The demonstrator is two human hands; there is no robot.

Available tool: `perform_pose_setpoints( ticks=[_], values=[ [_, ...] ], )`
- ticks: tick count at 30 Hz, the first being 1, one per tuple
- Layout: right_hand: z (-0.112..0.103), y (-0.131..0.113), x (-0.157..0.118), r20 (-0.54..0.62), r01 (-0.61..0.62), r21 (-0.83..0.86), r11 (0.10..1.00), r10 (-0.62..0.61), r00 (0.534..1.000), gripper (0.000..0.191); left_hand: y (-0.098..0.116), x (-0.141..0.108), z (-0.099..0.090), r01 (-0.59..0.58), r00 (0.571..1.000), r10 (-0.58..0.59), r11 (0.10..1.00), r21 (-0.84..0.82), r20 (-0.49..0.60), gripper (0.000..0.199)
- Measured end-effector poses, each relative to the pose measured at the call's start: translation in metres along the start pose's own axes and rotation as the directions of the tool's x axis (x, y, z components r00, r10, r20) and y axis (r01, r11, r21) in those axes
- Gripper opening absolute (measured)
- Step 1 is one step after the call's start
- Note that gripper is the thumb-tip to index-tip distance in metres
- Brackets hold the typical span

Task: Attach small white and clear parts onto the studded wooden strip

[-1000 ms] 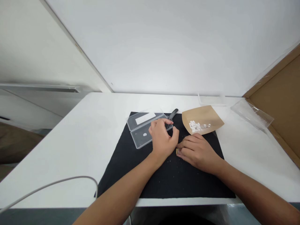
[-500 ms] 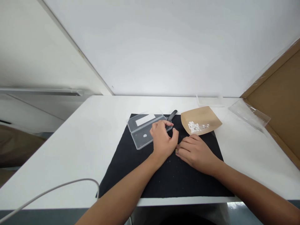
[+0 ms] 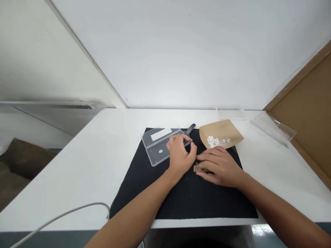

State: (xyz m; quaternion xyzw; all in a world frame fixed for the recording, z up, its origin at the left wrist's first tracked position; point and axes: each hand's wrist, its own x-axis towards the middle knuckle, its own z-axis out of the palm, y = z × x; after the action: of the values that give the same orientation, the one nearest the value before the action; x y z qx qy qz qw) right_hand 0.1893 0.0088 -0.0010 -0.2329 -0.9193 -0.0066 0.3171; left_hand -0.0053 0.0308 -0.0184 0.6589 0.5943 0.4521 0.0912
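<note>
My left hand [image 3: 181,151] hovers over the black mat [image 3: 186,203], thumb and forefinger curved toward each other with a small gap; nothing can be made out between them. Just right of it, my right hand [image 3: 219,165] rests with its fingers over a small tan and clear piece [image 3: 196,168] on the mat. Part of that piece is hidden under the fingers. An open clear plastic case [image 3: 157,151] lies left of my left hand, with a dark-handled tool [image 3: 190,128] by its right end. Behind my right hand sits a brown paper tray [image 3: 226,129] holding small white bits [image 3: 212,140].
Clear plastic containers [image 3: 274,129] lie at the back right beside a cardboard panel [image 3: 307,103]. A pale cable [image 3: 67,211] loops over the front left of the white table [image 3: 85,165]. A white wall rises behind. Tiny crumbs dot the mat.
The fingers of my right hand have spread and shifted slightly, showing more of the small tan piece. My left hand keeps nearly the same pose. The view has tilted slightly.
</note>
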Motion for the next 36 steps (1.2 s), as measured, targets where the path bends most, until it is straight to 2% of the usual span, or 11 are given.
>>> perform_pose_setpoints(
  ticks=[3, 6, 8, 12, 14, 17, 19, 23, 28, 31, 36],
  values=[
    [-0.014, 0.012, -0.004, -0.136, -0.078, 0.016, 0.997, 0.079, 0.988, 0.005, -0.001, 0.001, 0.0, 0.001, 1.0, -0.002, 1.0, 0.006, 0.031, 0.004],
    [-0.033, 0.034, -0.016, -0.259, -0.201, -0.11, 0.973, 0.167, 0.951, 0.008, -0.002, 0.002, 0.002, 0.013, 0.997, -0.014, 1.0, 0.016, 0.077, 0.005],
    [-0.048, 0.056, -0.029, -0.411, -0.354, -0.209, 0.912, 0.247, 0.878, 0.004, -0.003, 0.002, 0.002, 0.02, 0.995, -0.021, 1.0, 0.007, 0.098, 0.005],
    [-0.077, 0.103, -0.06, -0.563, -0.676, -0.264, 0.688, 0.458, 0.687, 0.019, -0.002, 0.003, 0.002, 0.017, 0.993, -0.015, 1.0, -0.01, 0.117, 0.007],
    [-0.089, 0.119, -0.072, -0.592, -0.736, -0.234, 0.635, 0.507, 0.626, 0.024, -0.001, 0.003, 0.001, 0.013, 0.993, -0.012, 1.0, -0.014, 0.117, 0.01],
    [-0.101, 0.128, -0.08, -0.713, -0.82, -0.151, 0.552, 0.514, 0.478, 0.027, 0.001, 0.003, 0.0, -0.01, 0.994, 0.011, 1.0, -0.014, 0.108, 0.018],
    [-0.106, 0.127, -0.081, -0.746, -0.851, -0.131, 0.509, 0.515, 0.423, 0.024, 0.001, 0.003, 0.001, -0.042, 0.994, 0.043, 0.999, -0.012, 0.099, 0.023],
    [-0.108, 0.128, -0.081, -0.782, -0.866, -0.086, 0.493, 0.505, 0.366, 0.025, -0.001, 0.0, 0.005, -0.082, 0.994, 0.085, 0.996, -0.043, 0.063, 0.029],
    [-0.112, 0.142, -0.096, -0.731, -0.89, -0.145, 0.433, 0.559, 0.391, 0.025, -0.002, -0.003, 0.006, -0.097, 0.993, 0.104, 0.988, -0.12, 0.053, 0.043],
    [-0.118, 0.146, -0.104, -0.697, -0.919, -0.108, 0.378, 0.631, 0.341, 0.026, -0.002, -0.004, 0.006, -0.115, 0.991, 0.124, 0.982, -0.148, 0.048, 0.053],
    [-0.131, 0.152, -0.117, -0.742, -0.965, -0.106, 0.241, 0.626, 0.238, 0.029, -0.002, -0.006, 0.007, -0.133, 0.989, 0.14, 0.98, -0.147, 0.039, 0.043]
  ],
)
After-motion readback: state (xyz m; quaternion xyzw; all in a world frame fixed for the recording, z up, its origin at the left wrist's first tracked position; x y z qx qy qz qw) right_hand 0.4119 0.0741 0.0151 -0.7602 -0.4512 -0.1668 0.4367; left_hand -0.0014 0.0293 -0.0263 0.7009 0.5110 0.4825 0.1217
